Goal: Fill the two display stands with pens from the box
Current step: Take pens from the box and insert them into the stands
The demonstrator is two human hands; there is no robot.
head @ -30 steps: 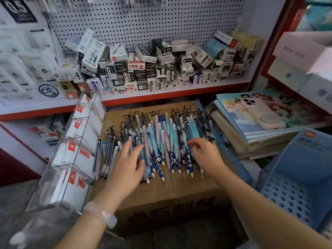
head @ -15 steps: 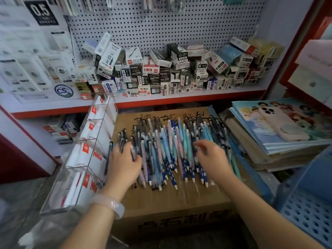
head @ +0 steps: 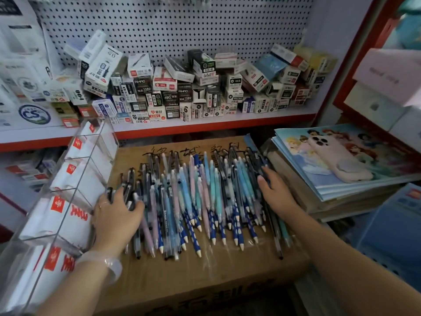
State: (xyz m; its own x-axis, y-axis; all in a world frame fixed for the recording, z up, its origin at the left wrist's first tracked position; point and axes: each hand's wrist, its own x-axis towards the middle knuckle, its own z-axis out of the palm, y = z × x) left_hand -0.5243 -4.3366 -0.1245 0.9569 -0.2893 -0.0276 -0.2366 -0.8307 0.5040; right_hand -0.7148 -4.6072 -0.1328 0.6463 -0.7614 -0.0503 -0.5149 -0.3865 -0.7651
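Cardboard box (head: 205, 270), pens (head: 200, 197) seemingly between 2 hands

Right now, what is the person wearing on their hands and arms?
Both forearms are bare, with no sleeves in view. The left hand has a thin gold-coloured ring on one finger, and a pale, translucent bangle circles the left wrist. The right hand shows no ring, watch or glove.

Blue, pink and dark plastic pens (head: 200, 201) lie heaped lengthwise on the brown cardboard box (head: 205, 274); clear acrylic compartmented display stand (head: 75, 179) tilts beside them, apparently penless.
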